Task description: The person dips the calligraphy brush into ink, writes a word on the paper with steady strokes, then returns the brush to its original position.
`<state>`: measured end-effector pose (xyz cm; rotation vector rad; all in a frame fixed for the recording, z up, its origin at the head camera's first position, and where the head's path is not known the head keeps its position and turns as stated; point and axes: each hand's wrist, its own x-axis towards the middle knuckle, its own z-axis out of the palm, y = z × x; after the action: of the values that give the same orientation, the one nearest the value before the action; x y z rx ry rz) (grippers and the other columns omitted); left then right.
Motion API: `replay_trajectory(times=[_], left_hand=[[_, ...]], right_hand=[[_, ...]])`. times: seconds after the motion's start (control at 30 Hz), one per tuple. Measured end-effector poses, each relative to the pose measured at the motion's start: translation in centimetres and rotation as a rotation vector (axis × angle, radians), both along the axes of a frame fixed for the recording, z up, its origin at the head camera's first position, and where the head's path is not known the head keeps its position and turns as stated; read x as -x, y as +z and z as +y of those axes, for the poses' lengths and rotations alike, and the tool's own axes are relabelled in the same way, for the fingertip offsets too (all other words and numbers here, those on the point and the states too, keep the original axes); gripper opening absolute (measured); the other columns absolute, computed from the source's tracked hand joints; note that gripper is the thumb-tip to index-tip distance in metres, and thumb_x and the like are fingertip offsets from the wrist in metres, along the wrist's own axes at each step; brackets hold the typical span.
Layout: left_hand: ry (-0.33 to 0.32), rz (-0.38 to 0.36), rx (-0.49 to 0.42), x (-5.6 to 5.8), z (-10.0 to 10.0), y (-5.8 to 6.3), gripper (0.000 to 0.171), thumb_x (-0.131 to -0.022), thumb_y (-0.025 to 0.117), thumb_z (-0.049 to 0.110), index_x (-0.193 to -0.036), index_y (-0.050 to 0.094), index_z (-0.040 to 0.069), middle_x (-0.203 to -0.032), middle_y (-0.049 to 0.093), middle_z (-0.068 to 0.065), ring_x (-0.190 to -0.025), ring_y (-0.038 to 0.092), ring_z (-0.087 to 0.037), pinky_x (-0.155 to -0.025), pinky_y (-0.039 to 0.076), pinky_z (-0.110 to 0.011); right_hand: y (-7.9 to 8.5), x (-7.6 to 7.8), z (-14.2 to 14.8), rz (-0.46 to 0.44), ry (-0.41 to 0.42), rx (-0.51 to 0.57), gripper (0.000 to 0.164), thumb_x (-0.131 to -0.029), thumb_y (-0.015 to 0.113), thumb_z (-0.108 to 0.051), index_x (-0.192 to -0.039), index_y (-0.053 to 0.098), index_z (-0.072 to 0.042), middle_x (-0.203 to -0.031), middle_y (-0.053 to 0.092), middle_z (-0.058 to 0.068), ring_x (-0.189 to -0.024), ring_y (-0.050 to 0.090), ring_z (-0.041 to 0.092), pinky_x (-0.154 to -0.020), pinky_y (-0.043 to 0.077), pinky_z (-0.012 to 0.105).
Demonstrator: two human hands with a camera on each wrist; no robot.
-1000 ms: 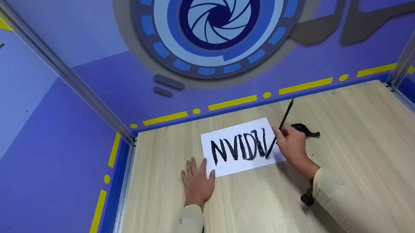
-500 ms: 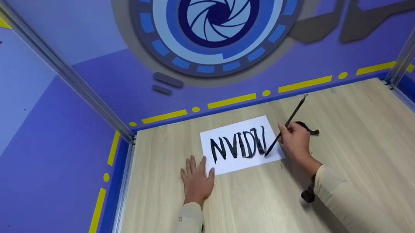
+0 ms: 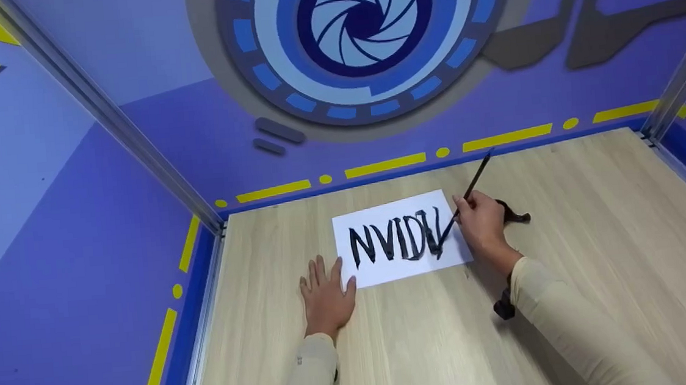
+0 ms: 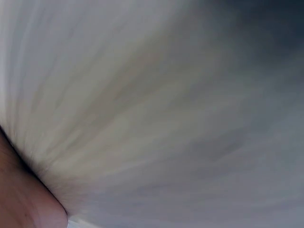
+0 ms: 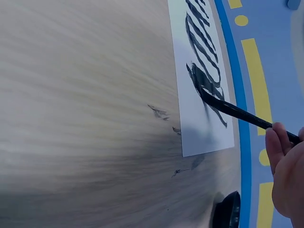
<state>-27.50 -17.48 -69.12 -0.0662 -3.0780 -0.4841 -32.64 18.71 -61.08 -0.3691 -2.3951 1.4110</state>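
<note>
A white sheet of paper lies on the wooden table, with thick black lettering that begins "NVID". My right hand pinches a slim black ink brush over the sheet's right side. In the right wrist view the brush slants down, its dark tip right at the last wet strokes. My left hand lies flat with spread fingers at the sheet's lower left corner, thumb and index finger at its edge. Only a piece of the left hand shows in the left wrist view.
A black dish-like thing with a narrow end stands right of the sheet, partly behind my right hand. Dark ink smudges mark the wooden table near the paper. Blue-purple panels wall in the back and sides.
My right hand shifts back slightly left and the brush handle stands steeper than half a second ago. Ink has thickened at the bottom of the last strokes. My left hand stays put.
</note>
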Motion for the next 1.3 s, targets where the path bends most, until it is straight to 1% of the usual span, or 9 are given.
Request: replay_trajectory(times=[0.1, 0.23, 0.33, 0.43, 0.67, 0.83, 1.03, 1.17, 1.3], left_hand=[[0.004, 0.007, 0.004, 0.1, 0.0, 0.0, 0.066, -0.109, 0.038, 0.064, -0.167, 0.038, 0.032, -0.181, 0.016, -0.017, -0.17, 0.011, -0.04, -0.133, 0.012, -0.07], [0.007, 0.013, 0.008, 0.1, 0.1, 0.0, 0.066, -0.109, 0.039, 0.065, -0.166, 0.039, 0.032, -0.181, 0.016, -0.017, -0.17, 0.011, -0.04, -0.133, 0.013, -0.069], [0.01, 0.009, 0.018, 0.2, 0.1, 0.0, 0.067, -0.109, 0.038, 0.065, -0.167, 0.038, 0.032, -0.181, 0.016, -0.017, -0.17, 0.011, -0.039, -0.133, 0.013, -0.069], [0.01, 0.01, 0.027, 0.3, 0.1, 0.0, 0.066, -0.109, 0.038, 0.065, -0.167, 0.039, 0.032, -0.181, 0.017, -0.017, -0.17, 0.012, -0.04, -0.133, 0.013, -0.069], [0.002, 0.017, 0.024, 0.2, 0.1, -0.1, 0.066, -0.109, 0.038, 0.065, -0.167, 0.039, 0.032, -0.181, 0.017, -0.017, -0.169, 0.012, -0.04, -0.133, 0.014, -0.07], [0.005, 0.026, 0.013, -0.2, 0.0, -0.4, 0.065, -0.109, 0.042, 0.063, -0.166, 0.04, 0.031, -0.18, 0.019, -0.017, -0.169, 0.014, -0.04, -0.132, 0.014, -0.071], [-0.003, 0.061, -0.009, -0.3, 0.0, -0.3, 0.064, -0.108, 0.047, 0.059, -0.163, 0.045, 0.028, -0.178, 0.023, -0.02, -0.167, 0.018, -0.043, -0.131, 0.015, -0.073], [0.005, 0.05, -0.001, -0.1, 0.1, -0.2, 0.064, -0.108, 0.044, 0.061, -0.165, 0.043, 0.03, -0.18, 0.021, -0.018, -0.168, 0.016, -0.042, -0.132, 0.014, -0.071], [0.007, 0.051, -0.021, -0.1, 0.2, 0.0, 0.064, -0.108, 0.047, 0.059, -0.164, 0.044, 0.029, -0.179, 0.022, -0.019, -0.168, 0.017, -0.042, -0.131, 0.014, -0.072]], right_hand=[[0.2, 0.2, -0.3, 0.022, -0.001, 0.002, 0.037, -0.109, 0.062, -0.041, -0.094, 0.07, -0.008, -0.085, 0.076, 0.01, -0.077, 0.068, 0.019, -0.066, 0.05, 0.027], [0.4, 0.3, -0.4, 0.065, -0.018, 0.037, 0.033, -0.11, 0.061, -0.037, -0.102, 0.072, -0.007, -0.092, 0.077, 0.011, -0.083, 0.069, 0.02, -0.069, 0.051, 0.022], [0.5, 0.1, -0.3, 0.09, -0.021, 0.068, 0.032, -0.109, 0.062, -0.037, -0.104, 0.072, -0.008, -0.093, 0.077, 0.011, -0.084, 0.071, 0.02, -0.069, 0.052, 0.018], [0.4, -0.1, -0.4, 0.098, -0.019, 0.088, 0.031, -0.109, 0.063, -0.038, -0.102, 0.071, -0.009, -0.093, 0.076, 0.011, -0.083, 0.071, 0.019, -0.069, 0.053, 0.018], [-0.3, -0.4, -0.2, 0.13, -0.045, 0.149, 0.033, -0.108, 0.064, -0.035, -0.106, 0.073, -0.004, -0.097, 0.079, 0.014, -0.083, 0.073, 0.014, -0.07, 0.055, 0.013], [-0.9, -0.4, -0.1, 0.105, -0.077, 0.266, 0.032, -0.107, 0.066, -0.033, -0.11, 0.074, -0.002, -0.105, 0.079, 0.019, -0.086, 0.075, 0.01, -0.073, 0.057, 0.012], [-1.7, 0.0, 0.1, 0.09, -0.2, 0.412, 0.032, -0.106, 0.068, -0.032, -0.111, 0.072, -0.001, -0.105, 0.081, 0.021, -0.083, 0.078, 0.01, -0.074, 0.06, 0.016], [-2.2, 0.2, -0.1, 0.063, -0.278, 0.525, 0.032, -0.107, 0.067, -0.034, -0.11, 0.072, -0.003, -0.098, 0.083, 0.014, -0.085, 0.081, 0.015, -0.079, 0.064, 0.025], [-2.5, 0.4, -0.3, 0.034, -0.331, 0.665, 0.03, -0.107, 0.065, -0.035, -0.113, 0.069, -0.006, -0.097, 0.082, 0.01, -0.096, 0.083, 0.023, -0.084, 0.066, 0.031]])
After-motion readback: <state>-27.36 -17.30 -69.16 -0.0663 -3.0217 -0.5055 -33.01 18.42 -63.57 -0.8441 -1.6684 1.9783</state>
